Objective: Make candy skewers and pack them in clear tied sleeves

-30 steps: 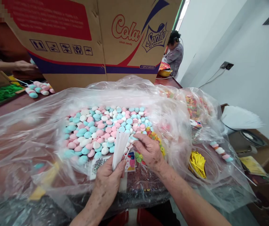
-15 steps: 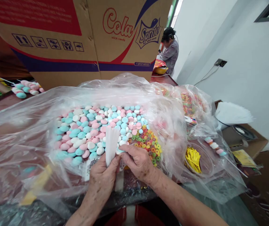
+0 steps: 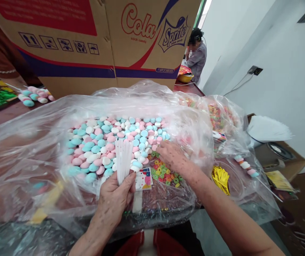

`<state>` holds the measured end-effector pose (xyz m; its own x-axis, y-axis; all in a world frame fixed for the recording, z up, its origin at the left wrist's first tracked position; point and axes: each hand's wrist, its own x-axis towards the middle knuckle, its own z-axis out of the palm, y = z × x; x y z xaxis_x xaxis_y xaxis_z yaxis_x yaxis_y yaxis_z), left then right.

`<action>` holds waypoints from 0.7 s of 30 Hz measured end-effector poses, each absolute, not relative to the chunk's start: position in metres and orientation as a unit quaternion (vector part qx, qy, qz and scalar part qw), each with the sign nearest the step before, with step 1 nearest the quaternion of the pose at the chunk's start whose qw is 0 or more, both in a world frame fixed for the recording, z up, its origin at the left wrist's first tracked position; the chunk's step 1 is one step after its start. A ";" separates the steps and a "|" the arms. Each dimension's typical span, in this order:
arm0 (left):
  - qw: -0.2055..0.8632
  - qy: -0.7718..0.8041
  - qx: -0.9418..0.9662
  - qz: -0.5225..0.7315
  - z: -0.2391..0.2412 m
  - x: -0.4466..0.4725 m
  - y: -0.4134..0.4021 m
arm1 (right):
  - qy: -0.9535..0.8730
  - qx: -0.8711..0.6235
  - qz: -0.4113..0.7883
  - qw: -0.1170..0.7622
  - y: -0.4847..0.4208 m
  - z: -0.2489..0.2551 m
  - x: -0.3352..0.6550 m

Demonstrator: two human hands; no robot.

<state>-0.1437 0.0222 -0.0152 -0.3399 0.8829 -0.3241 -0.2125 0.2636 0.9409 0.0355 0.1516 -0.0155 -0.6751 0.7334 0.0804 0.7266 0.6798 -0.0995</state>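
Observation:
My left hand [image 3: 117,192] is closed around a bundle of thin white sticks [image 3: 123,156] that stand upright. Just above its thumb is a blue-and-white marshmallow [image 3: 136,165]; whether the hand holds it I cannot tell. My right hand [image 3: 172,156] reaches palm down over the edge of the pile of colourful ring candies [image 3: 165,174], its fingers bent and nothing visible in them. Its fingertips are close to the pink, blue and white marshmallows [image 3: 99,142] spread behind. A printed card [image 3: 144,179] lies between the two hands.
Clear plastic sheeting [image 3: 21,142] covers the table. A large carton [image 3: 75,67] stands behind. To the right are gold twist ties [image 3: 220,180], a candy skewer [image 3: 245,166] and bags of ring candies [image 3: 216,115]. Candy skewers [image 3: 35,95] lie far left. A person [image 3: 198,57] stands farther back.
My right hand has left the left thumb and moved up and right to the ring candies. The printed card is uncovered. My left hand still grips the sticks.

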 end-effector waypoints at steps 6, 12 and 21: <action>0.505 0.612 0.289 0.536 -0.015 -0.146 0.022 | -0.925 -0.368 0.074 0.060 0.146 -0.008 0.038; 0.516 0.625 0.344 0.473 -0.019 -0.149 0.021 | -0.896 -0.406 0.138 0.114 0.152 -0.002 0.036; 0.461 0.641 0.413 0.454 -0.010 -0.141 0.023 | -0.743 -0.421 0.405 0.327 0.135 0.002 0.041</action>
<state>-0.1413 0.0232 -0.0100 -0.2330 0.9482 -0.2159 0.1105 0.2463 0.9629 0.0407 0.1354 0.0024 -0.4318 0.8903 0.1450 0.3615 0.3181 -0.8764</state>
